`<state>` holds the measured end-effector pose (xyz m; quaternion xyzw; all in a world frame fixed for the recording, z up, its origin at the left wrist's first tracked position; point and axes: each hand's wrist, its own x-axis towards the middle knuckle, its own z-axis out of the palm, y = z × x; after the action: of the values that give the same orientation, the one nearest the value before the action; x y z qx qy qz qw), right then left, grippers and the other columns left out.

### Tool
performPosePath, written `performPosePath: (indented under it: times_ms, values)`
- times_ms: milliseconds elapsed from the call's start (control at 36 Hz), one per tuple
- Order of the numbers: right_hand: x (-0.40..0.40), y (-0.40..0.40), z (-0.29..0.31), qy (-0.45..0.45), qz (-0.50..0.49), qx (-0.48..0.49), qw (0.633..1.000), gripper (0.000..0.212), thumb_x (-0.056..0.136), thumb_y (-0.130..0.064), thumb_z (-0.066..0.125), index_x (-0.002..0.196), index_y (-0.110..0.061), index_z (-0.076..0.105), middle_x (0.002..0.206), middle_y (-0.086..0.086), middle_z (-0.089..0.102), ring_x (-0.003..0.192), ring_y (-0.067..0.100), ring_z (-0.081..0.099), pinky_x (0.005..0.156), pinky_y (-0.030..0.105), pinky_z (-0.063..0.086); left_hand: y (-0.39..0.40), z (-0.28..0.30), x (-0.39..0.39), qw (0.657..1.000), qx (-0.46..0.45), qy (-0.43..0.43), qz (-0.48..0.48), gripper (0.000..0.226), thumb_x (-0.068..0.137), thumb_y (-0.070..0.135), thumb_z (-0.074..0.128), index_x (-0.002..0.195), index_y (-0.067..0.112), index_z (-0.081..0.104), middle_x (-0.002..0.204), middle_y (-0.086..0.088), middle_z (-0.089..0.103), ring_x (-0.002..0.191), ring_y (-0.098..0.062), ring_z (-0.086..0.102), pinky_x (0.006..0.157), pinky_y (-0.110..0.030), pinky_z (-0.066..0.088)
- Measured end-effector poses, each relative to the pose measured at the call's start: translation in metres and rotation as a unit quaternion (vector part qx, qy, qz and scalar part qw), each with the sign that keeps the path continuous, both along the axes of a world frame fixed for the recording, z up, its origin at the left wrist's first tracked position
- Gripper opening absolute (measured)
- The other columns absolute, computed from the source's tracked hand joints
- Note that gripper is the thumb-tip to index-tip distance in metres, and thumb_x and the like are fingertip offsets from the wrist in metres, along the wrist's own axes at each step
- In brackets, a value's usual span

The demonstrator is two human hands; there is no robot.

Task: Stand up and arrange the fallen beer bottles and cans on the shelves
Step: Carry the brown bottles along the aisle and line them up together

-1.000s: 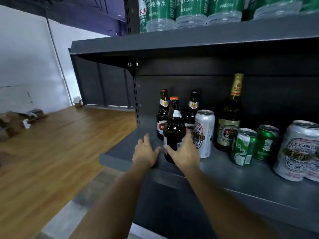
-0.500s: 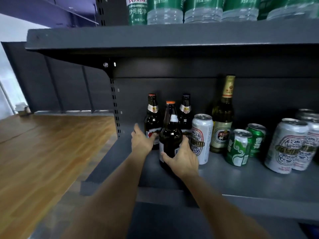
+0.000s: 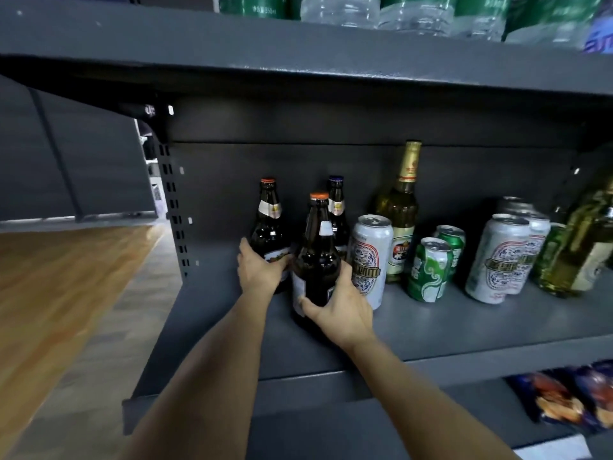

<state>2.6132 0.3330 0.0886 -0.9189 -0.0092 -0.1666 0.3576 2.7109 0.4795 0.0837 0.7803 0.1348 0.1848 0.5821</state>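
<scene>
1. Standing at centre frame, the front brown bottle is upright on the shelf — the right hand has its fingers wrapped round its lower body.
2. Just left, the left hand curls round the rear-left brown bottle.
3. Rightward stand a white can and green cans.
4. The arranging step seems in hand — next, likely nudging both bottles into line.
</scene>
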Motion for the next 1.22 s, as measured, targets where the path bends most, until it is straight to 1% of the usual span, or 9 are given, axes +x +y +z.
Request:
performPosePath:
  times_ms: [83,222,306,417,611,778,917,1083,1222]
  values:
    - [0.0,0.001,0.001,0.015,-0.002,0.007,1.0,0.075,0.075,-0.054,0.069,0.131,-0.025,0.028,0.097,-0.009,0.055,0.108,0.028,0.06,0.076,0.03,0.039,0.001,0.003,-0.003,0.999,0.041,0.013,0.01,0.095,0.062,0.047,0.082,0.141,0.022,0.036,0.13,-0.009,0.047,0.123,-0.034,0.047,0.1,-0.05,0.045]
    - [-0.003,0.004,0.005,0.029,-0.002,0.036,0.999,0.083,0.073,-0.048,0.075,0.137,-0.023,0.029,0.123,-0.002,0.06,0.115,0.025,0.057,0.088,0.032,0.043,-0.007,0.005,-0.021,0.997,0.053,0.008,0.047,0.079,0.068,0.043,0.081,0.131,0.018,0.04,0.126,-0.011,0.045,0.118,-0.035,0.048,0.097,-0.048,0.046]
    - [-0.007,0.005,0.008,0.023,-0.014,0.053,0.998,0.07,0.071,-0.046,0.079,0.122,-0.02,0.039,0.115,-0.002,0.063,0.111,0.024,0.06,0.086,0.033,0.046,-0.008,0.006,-0.037,0.998,0.037,-0.002,0.052,0.078,0.069,0.038,0.082,0.13,0.015,0.039,0.124,-0.011,0.046,0.11,-0.034,0.053,0.09,-0.044,0.049]
    - [-0.024,0.0,0.007,0.008,-0.025,0.049,0.998,0.065,0.068,-0.048,0.08,0.107,-0.021,0.035,0.113,0.002,0.064,0.109,0.028,0.06,0.085,0.036,0.048,-0.003,0.006,-0.062,0.996,0.055,-0.013,0.074,0.081,0.068,0.039,0.084,0.129,0.013,0.038,0.124,-0.01,0.054,0.111,-0.033,0.056,0.089,-0.044,0.049]
    - [-0.077,-0.03,0.021,-0.031,-0.057,0.073,0.995,0.068,0.069,-0.05,0.079,0.113,-0.02,0.036,0.117,0.002,0.063,0.111,0.031,0.059,0.081,0.034,0.042,-0.02,0.019,-0.119,0.993,0.065,-0.022,0.096,0.077,0.068,0.041,0.082,0.124,0.014,0.038,0.124,-0.008,0.057,0.108,-0.034,0.058,0.085,-0.043,0.049]
    - [-0.138,-0.089,0.034,-0.065,-0.115,0.095,0.987,0.066,0.07,-0.051,0.077,0.11,-0.02,0.036,0.112,0.0,0.06,0.106,0.031,0.06,0.078,0.036,0.042,-0.08,0.039,-0.175,0.992,0.103,-0.052,0.049,0.073,0.071,0.039,0.08,0.125,0.015,0.037,0.123,-0.008,0.056,0.106,-0.035,0.058,0.078,-0.04,0.046]
    - [-0.203,-0.161,0.022,-0.055,-0.18,0.109,0.976,0.063,0.073,-0.05,0.077,0.107,-0.018,0.034,0.116,0.004,0.058,0.107,0.034,0.059,0.078,0.038,0.043,-0.156,0.032,-0.229,0.993,0.105,-0.051,-0.015,0.077,0.072,0.039,0.08,0.131,0.015,0.036,0.127,-0.009,0.055,0.11,-0.037,0.057,0.084,-0.043,0.047]
    - [-0.291,-0.261,-0.023,-0.017,-0.294,0.105,0.95,0.062,0.072,-0.05,0.075,0.101,-0.021,0.028,0.11,0.005,0.06,0.105,0.033,0.059,0.074,0.036,0.038,-0.259,-0.009,-0.298,0.991,0.074,0.008,-0.11,0.075,0.072,0.036,0.081,0.128,0.014,0.037,0.13,-0.013,0.054,0.115,-0.038,0.055,0.083,-0.041,0.044]
    - [-0.364,-0.34,-0.069,0.025,-0.402,0.112,0.908,0.061,0.071,-0.05,0.073,0.101,-0.021,0.029,0.109,0.002,0.06,0.1,0.032,0.061,0.072,0.035,0.04,-0.347,-0.062,-0.359,0.979,0.062,0.063,-0.186,0.074,0.07,0.035,0.082,0.124,0.015,0.037,0.125,-0.012,0.058,0.108,-0.036,0.059,0.081,-0.04,0.045]
